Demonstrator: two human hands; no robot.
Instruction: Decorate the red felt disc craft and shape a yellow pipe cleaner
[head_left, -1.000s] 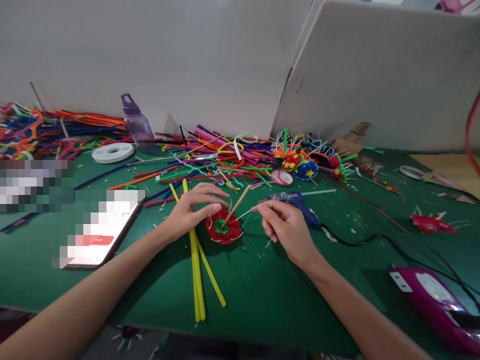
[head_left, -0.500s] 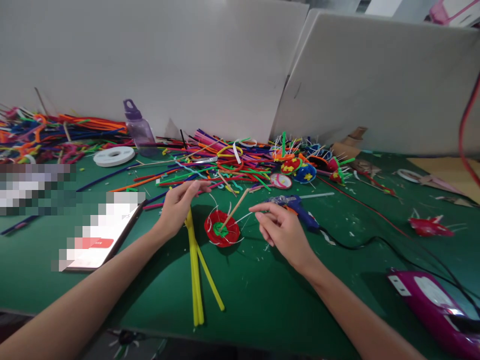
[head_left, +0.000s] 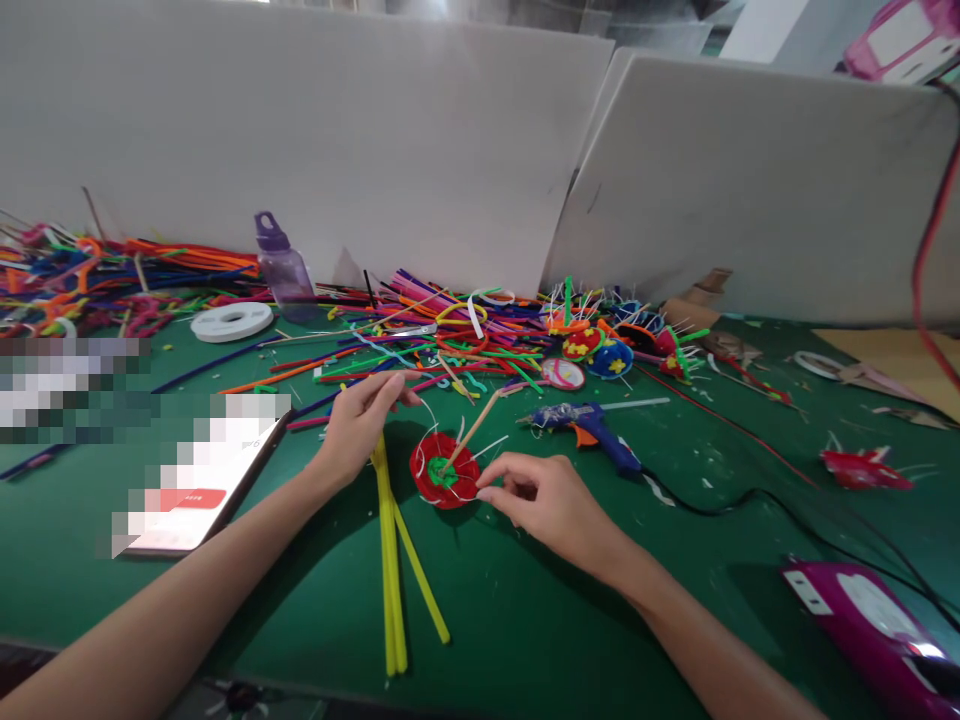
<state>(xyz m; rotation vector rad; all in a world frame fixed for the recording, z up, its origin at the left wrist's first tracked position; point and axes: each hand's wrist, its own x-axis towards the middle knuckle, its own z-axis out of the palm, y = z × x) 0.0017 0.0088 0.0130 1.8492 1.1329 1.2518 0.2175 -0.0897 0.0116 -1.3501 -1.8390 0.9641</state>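
Note:
A red round craft piece [head_left: 426, 487] with a green centre lies on the green table. A thin wooden stick [head_left: 475, 428] stands tilted out of its middle, and several thin white strands curl from it. My left hand [head_left: 361, 425] is closed in a pinch at the end of one white strand, up and left of the piece. At the piece's right edge, my right hand [head_left: 559, 502] pinches another white strand between thumb and forefinger. Yellow pipe cleaners [head_left: 390, 580] lie below my left hand, their upper ends partly hidden by it.
A blue glue gun [head_left: 611, 440] with its black cord lies to the right. A phone [head_left: 202, 480] is at left. Behind are a heap of coloured pipe cleaners [head_left: 420, 300], a white ribbon roll [head_left: 232, 321] and a purple bottle [head_left: 285, 275]. A magenta device [head_left: 862, 620] sits at front right.
My right hand has moved left and down, from a strand at the upper right to the right edge of the red piece. My left hand stays nearly in place. The view has tilted slightly upward.

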